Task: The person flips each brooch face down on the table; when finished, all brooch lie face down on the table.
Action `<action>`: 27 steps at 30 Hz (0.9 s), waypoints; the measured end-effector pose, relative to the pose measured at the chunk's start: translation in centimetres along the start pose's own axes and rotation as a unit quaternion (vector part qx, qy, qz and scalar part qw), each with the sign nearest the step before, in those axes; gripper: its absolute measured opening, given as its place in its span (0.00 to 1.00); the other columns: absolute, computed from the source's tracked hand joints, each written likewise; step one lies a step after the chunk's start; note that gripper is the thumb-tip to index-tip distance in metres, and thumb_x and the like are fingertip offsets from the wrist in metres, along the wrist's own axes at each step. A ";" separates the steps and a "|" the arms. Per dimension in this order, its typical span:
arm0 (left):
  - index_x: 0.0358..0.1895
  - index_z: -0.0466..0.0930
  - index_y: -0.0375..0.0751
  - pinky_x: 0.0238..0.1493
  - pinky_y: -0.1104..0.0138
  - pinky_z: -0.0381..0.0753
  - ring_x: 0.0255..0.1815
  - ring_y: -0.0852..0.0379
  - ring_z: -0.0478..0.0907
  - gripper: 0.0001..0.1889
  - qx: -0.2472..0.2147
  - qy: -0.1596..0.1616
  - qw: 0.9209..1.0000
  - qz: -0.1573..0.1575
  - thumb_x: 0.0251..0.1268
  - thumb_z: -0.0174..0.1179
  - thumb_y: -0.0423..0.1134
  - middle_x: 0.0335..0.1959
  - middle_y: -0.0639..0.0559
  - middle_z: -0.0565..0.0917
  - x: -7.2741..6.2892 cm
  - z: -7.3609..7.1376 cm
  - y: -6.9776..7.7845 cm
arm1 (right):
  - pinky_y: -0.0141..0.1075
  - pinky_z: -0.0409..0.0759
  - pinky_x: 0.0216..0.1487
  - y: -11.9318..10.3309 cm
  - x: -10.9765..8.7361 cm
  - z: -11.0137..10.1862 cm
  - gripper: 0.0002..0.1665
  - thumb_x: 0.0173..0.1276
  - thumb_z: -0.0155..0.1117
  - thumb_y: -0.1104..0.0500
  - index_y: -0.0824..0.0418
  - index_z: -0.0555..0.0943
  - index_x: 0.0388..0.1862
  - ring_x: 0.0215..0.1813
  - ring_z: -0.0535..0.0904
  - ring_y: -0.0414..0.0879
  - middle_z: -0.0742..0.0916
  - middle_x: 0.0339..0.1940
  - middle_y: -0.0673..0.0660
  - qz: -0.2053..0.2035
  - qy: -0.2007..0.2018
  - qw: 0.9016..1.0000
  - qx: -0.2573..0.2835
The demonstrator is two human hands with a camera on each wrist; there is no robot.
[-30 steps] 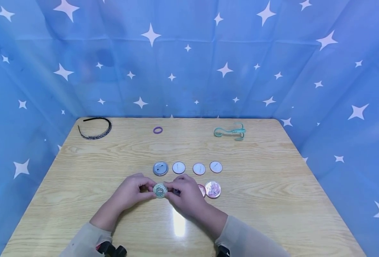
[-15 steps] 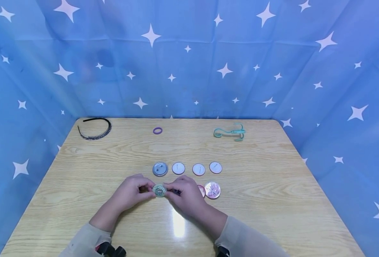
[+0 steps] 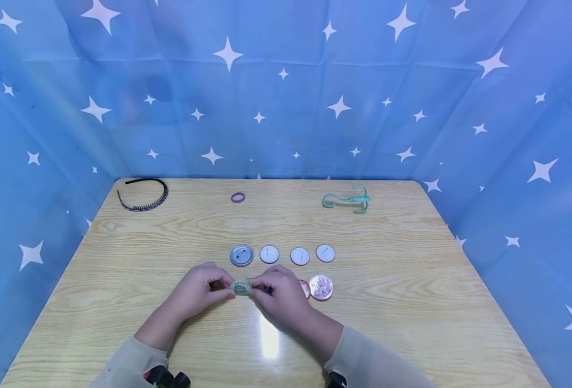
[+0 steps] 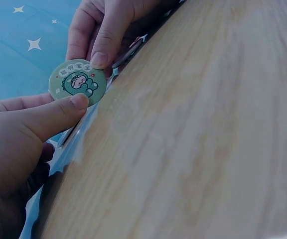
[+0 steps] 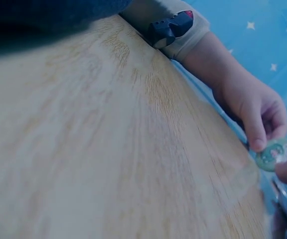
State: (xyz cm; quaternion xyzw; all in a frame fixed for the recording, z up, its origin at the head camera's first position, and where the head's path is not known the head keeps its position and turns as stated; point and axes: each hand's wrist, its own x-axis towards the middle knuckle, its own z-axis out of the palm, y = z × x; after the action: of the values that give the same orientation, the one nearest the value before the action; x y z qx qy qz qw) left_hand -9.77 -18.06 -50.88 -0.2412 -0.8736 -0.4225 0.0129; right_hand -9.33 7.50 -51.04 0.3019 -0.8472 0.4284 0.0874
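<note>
Both hands are on the green badge (image 4: 77,79), out between the left and right edges of the tabletop (image 3: 402,269)! The left hand (image 3: 198,287) pinches one side, the right hand (image 3: 280,295) pinches the other, cartoon showing. Just beyond, four badges (image 3: 269,254) lie in a row, pins up; a shiny pink badge (image 3: 321,287) sits by the right hand. Along the far edge: a black headband (image 3: 166,191) near the left corner, a purple hair tie (image 3: 238,201), a teal clip (image 3: 359,199) towards the right corner
</note>
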 end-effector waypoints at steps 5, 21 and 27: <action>0.36 0.92 0.60 0.33 0.68 0.78 0.32 0.64 0.75 0.11 -0.007 0.008 1.000 0.014 0.57 0.82 0.37 0.30 0.70 0.81 0.0 0.0 0.1 | 0.33 0.79 0.43 0.0 0.0 0.0 0.11 0.63 0.83 0.61 0.49 0.94 0.43 0.43 0.79 0.38 0.89 0.34 0.38 -0.001 0.001 1.000 0.003; 0.35 0.92 0.59 0.35 0.67 0.79 0.33 0.64 0.77 0.11 -0.015 0.006 1.000 0.009 0.59 0.81 0.34 0.32 0.69 0.83 0.0 0.0 0.1 | 0.35 0.78 0.47 0.3 0.1 -0.1 0.10 0.64 0.82 0.60 0.49 0.94 0.43 0.46 0.78 0.40 0.90 0.35 0.39 -0.034 0.004 0.999 0.003; 0.35 0.93 0.58 0.37 0.67 0.80 0.35 0.64 0.78 0.11 -0.011 0.004 1.000 0.011 0.59 0.80 0.33 0.33 0.70 0.84 0.0 0.0 0.1 | 0.39 0.79 0.53 0.4 0.1 0.0 0.08 0.65 0.81 0.60 0.50 0.94 0.43 0.51 0.81 0.42 0.91 0.37 0.39 -0.042 -0.001 0.999 -0.001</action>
State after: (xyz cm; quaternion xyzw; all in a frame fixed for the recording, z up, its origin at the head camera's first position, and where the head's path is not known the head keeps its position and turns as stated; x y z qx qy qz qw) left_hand -9.71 -18.02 -50.86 -0.2490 -0.8663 -0.4326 0.0180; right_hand -9.66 7.61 -51.30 0.3379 -0.8343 0.4227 0.1047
